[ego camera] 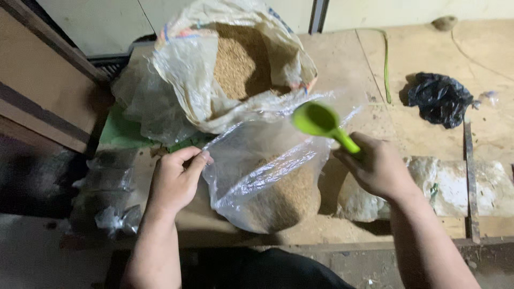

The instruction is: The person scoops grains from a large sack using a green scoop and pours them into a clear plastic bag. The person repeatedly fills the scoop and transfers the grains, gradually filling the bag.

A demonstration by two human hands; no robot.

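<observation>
With your left hand [174, 179] pinching the rim of the clear bag [267, 182] at worktop centre, keep its mouth wide while your right hand [377, 168], its grip closed on the green scoop [321, 122], tips toward 9 o'clock.

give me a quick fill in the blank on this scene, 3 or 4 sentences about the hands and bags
1. The right hand holds a scoop whose colour is ____.
2. The left hand grips the rim of a ____ plastic bag partly filled with brown grain.
3. The large open sack behind it holds the same brown ____.
4. A crumpled bag lying on the board to the right is ____ in colour.

Missing words: green; clear; grain; black
</observation>
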